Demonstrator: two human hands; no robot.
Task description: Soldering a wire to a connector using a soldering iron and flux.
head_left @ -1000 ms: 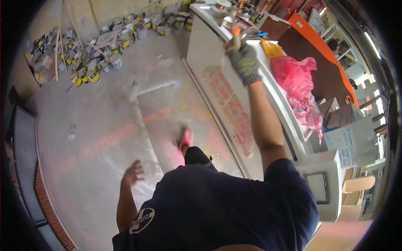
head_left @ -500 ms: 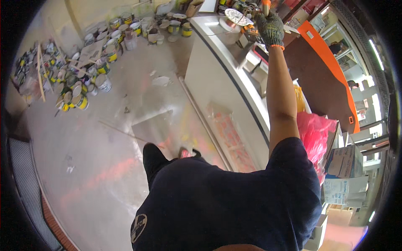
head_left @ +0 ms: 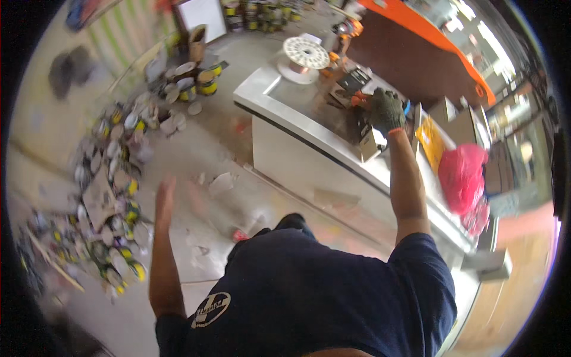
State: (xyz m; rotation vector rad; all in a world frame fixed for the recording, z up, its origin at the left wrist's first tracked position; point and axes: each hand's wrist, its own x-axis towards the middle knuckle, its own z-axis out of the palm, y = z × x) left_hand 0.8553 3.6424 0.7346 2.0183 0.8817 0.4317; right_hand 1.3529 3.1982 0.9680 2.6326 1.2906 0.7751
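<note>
My right hand [head_left: 386, 111], in a dark grey knitted glove with an orange cuff, is over the counter with its fingers curled. It looks closed on an orange-handled tool [head_left: 358, 99], which seems to be pliers, with dark jaws pointing left; the glove hides part of it. A small blue piece [head_left: 407, 107] shows by the glove's right side. Below the hand stands an open white box [head_left: 372, 144], and a black box [head_left: 355, 80] lies beyond it. My bare left hand [head_left: 166, 199] hangs above the floor at left, blurred by motion and apart from anything.
A wire spool [head_left: 306, 53] and an orange drill [head_left: 348, 28] stand on the counter [head_left: 262, 83]. A pink plastic bag [head_left: 463, 178] and a yellow packet [head_left: 430, 141] are at right. Many paint cans [head_left: 122, 223] crowd the floor along the left wall.
My view has swung toward the counter. My right hand, earlier raised around an orange handle at the top edge, is now lower over the counter. My left hand has come into view.
</note>
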